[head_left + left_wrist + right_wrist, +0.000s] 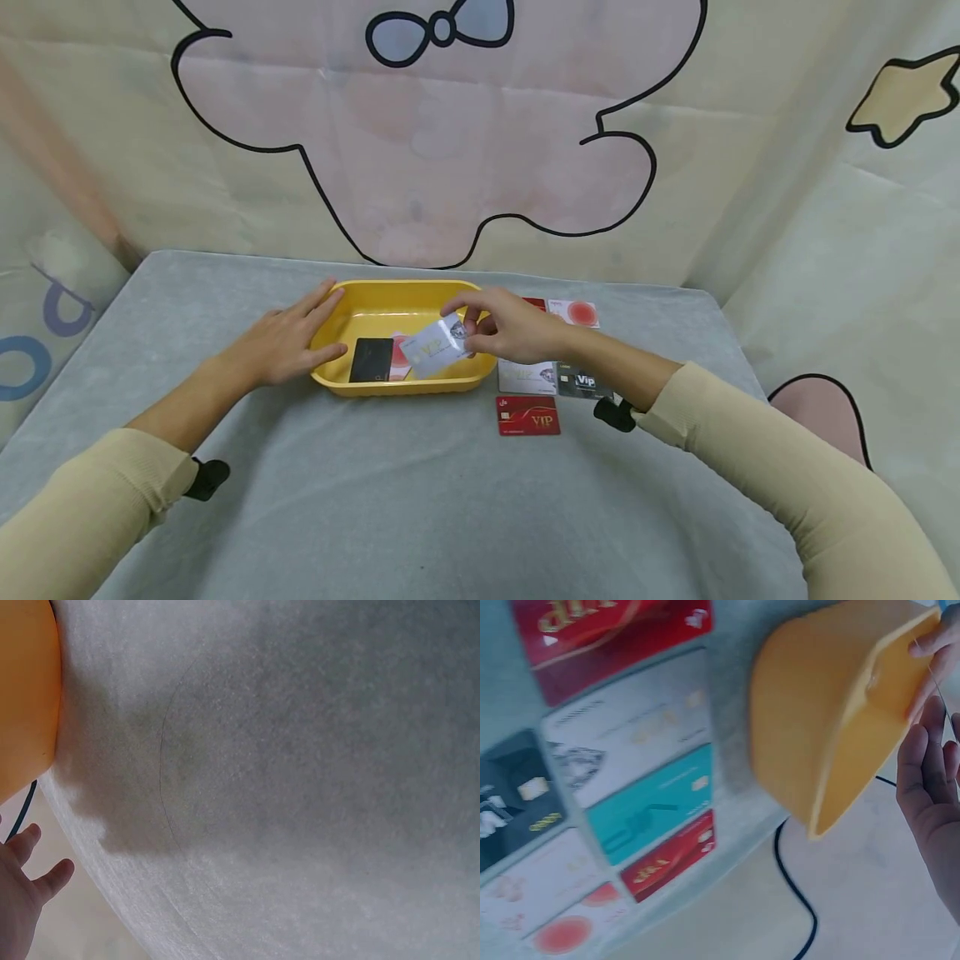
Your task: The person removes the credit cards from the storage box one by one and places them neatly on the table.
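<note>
A silver-white VIP card (433, 348) is pinched between the thumb and fingers of my right hand (517, 327), tilted above the yellow tray (405, 389). Inside the tray lie a black card (371, 360) and, partly hidden behind the silver card, a white card with a red-pink design (401, 358). My left hand (281, 340) is at the tray's left rim, its fingers extended along the side and holding nothing. In the right wrist view the held card appears only as a thin edge.
Right of the tray, cards lie in rows: a red VIP card (528, 416), a white card (525, 377), a black Vip card (581, 381), a teal card (656, 802), a second red card (671, 855), a pale pink-patterned card (540, 881) and a red-circle card (573, 312). Grey cloth (450, 500) covers the table.
</note>
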`<state>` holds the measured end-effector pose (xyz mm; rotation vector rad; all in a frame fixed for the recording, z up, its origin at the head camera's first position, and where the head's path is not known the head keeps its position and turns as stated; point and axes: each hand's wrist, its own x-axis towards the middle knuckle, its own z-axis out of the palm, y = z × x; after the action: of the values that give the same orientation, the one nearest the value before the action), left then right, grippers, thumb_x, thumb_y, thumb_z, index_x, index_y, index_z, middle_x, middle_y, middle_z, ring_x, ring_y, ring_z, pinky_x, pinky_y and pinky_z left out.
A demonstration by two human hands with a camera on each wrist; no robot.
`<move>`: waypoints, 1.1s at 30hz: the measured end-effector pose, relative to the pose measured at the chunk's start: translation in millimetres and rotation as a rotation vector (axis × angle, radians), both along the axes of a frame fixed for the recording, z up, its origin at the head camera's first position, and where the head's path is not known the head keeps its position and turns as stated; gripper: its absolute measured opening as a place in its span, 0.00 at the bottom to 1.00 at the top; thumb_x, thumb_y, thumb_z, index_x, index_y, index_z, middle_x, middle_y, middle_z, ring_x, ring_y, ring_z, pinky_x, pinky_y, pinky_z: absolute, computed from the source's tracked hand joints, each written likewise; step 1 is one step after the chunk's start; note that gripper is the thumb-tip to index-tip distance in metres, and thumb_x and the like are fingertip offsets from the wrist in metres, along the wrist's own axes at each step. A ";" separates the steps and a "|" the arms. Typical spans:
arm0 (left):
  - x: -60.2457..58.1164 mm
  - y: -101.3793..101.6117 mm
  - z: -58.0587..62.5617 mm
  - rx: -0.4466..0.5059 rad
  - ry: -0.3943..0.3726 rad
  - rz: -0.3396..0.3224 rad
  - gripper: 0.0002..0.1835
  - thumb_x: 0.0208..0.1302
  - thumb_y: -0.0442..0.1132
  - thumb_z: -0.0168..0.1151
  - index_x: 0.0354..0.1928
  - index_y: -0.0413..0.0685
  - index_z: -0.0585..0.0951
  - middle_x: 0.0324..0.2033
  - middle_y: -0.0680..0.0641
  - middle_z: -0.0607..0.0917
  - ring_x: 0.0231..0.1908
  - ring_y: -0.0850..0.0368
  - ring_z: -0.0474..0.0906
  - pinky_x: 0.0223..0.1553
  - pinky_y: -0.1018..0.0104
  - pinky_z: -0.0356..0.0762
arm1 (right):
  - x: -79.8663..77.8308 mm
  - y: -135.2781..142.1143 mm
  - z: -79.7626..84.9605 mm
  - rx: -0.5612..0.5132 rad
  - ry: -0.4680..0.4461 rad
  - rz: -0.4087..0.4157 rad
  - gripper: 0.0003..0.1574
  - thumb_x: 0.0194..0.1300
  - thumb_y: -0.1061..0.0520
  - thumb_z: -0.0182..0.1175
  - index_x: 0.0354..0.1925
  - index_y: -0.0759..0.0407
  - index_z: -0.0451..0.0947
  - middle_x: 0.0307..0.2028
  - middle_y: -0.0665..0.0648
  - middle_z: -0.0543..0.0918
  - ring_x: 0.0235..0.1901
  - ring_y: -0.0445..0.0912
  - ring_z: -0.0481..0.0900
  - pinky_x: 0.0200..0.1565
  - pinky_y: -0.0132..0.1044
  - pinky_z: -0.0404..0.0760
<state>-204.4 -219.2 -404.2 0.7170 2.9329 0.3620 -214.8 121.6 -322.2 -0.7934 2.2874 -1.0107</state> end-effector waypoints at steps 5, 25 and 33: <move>0.4 -1.2 -1.4 0.007 0.011 -0.003 0.45 0.71 0.60 0.52 0.78 0.41 0.49 0.78 0.37 0.47 0.68 0.33 0.63 0.58 0.31 0.66 | 5.0 18.9 -6.4 0.030 0.061 -0.059 0.29 0.66 0.64 0.65 0.64 0.56 0.72 0.40 0.57 0.76 0.39 0.49 0.82 0.46 0.33 0.83; 0.1 1.8 -1.6 -0.012 -0.033 0.030 0.46 0.70 0.60 0.51 0.79 0.42 0.47 0.78 0.38 0.45 0.71 0.33 0.58 0.60 0.28 0.62 | 20.3 77.2 -19.9 -0.067 0.054 -0.220 0.30 0.62 0.64 0.68 0.62 0.57 0.73 0.40 0.59 0.76 0.36 0.55 0.86 0.47 0.38 0.84; 1.0 2.6 -0.9 -0.010 -0.040 0.034 0.46 0.71 0.60 0.51 0.79 0.42 0.47 0.78 0.37 0.45 0.71 0.33 0.57 0.61 0.28 0.61 | 25.3 97.7 -22.8 -0.078 0.010 -0.258 0.27 0.63 0.63 0.67 0.60 0.59 0.73 0.41 0.61 0.76 0.39 0.58 0.84 0.47 0.39 0.84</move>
<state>-203.4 -216.6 -405.1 0.6510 2.9101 0.3597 -189.5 219.3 -344.9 -0.5421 2.4153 -1.2171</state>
